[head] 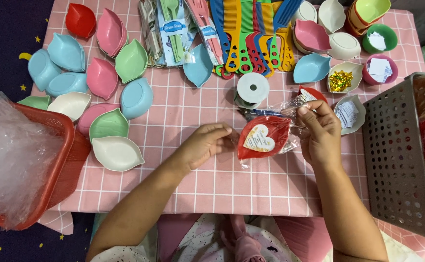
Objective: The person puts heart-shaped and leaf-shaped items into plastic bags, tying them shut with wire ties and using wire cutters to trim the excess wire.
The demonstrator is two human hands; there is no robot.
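Pink checked tablecloth (183, 160) is stretching under me. I'm pinching the clear wrapper (290, 109) with my right hand (321, 136), while my left hand (205, 143) is touching the red leaf dish (263, 138) lying between them, its long axis slanting toward the right hand.

Both our forearms come up from the bottom edge, bare, angled inward toward each other. Our left hand (203, 143) lies palm down, wrist low, fingers (218, 130) loosely curled and pointing right, tips bunched together in a light pinch. Our right hand (320, 132) sits higher and well apart from the left, back of the hand facing up, wrist slightly bent. Its thumb and index finger (309, 109) press together at the tips in a tight pinch, remaining fingers folded under. Right forearm runs steeper than the left; elbows out of view.
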